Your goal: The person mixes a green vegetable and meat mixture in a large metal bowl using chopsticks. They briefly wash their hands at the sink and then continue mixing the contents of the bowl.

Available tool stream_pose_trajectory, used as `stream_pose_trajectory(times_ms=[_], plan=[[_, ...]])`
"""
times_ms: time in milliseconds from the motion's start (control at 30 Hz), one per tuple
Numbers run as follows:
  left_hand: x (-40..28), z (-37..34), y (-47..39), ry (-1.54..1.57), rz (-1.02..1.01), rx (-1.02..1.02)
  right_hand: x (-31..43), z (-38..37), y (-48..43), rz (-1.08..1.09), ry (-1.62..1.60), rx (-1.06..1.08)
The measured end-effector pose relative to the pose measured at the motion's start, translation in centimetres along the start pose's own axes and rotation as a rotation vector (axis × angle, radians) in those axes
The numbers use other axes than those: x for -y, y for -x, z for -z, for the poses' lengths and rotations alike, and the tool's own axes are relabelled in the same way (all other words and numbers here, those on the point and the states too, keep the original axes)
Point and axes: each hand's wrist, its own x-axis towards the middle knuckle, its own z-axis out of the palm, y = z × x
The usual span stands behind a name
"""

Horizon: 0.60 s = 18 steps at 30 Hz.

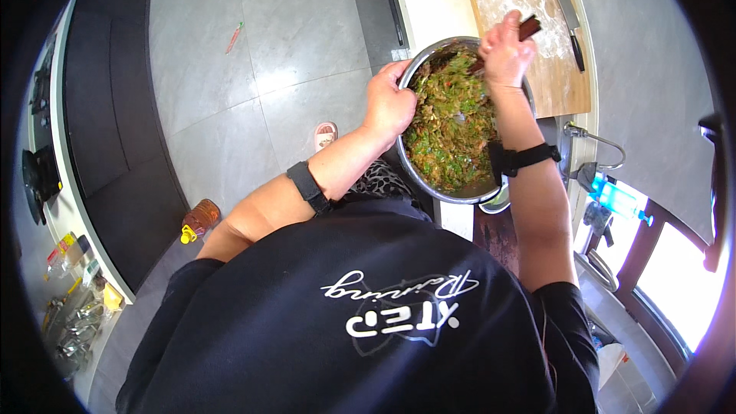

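A large stainless steel bowl (426, 187) is in front of me, tilted a little, at the corner of the counter. It holds a chopped mixture (454, 126) of green bits and brownish mince. My left hand (392, 99) grips the bowl's left rim, thumb over the edge. In my right hand (508, 53), above the far right rim, is a bundle of dark wooden sticks that look like chopsticks (530, 27). Their lower part reaches down into the mixture. Motion blurs this hand slightly. Black straps circle both my forearms.
A floured wooden board (555, 89) lies beyond the bowl, with a cleaver (566, 8) along its right edge. A faucet (604, 142) and a blue bottle (621, 196) are at the right. An oil bottle (202, 218) stands on the floor by the left cabinets.
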Motion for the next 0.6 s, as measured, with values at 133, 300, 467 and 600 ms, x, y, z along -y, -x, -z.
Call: stream_pose_trajectory(times_ms=[133,300,467,600], plan=[[0.2,-0.1,-0.2,0.027,-0.018,-0.04,0.2,3.9,1.6,-0.073,-0.134,-0.234],[0.2,-0.2,-0.6,0.116,0.032,-0.014,0.0,2.2,5.4,-0.247,-0.046,-0.088],[-0.1,-0.1,-0.8,-0.014,0.005,0.012,0.4,-0.1,0.3,-0.069,0.03,-0.064],[-0.3,-0.2,-0.5,0.106,0.031,-0.028,1.5,4.2,0.9,-0.097,-0.248,-0.244]])
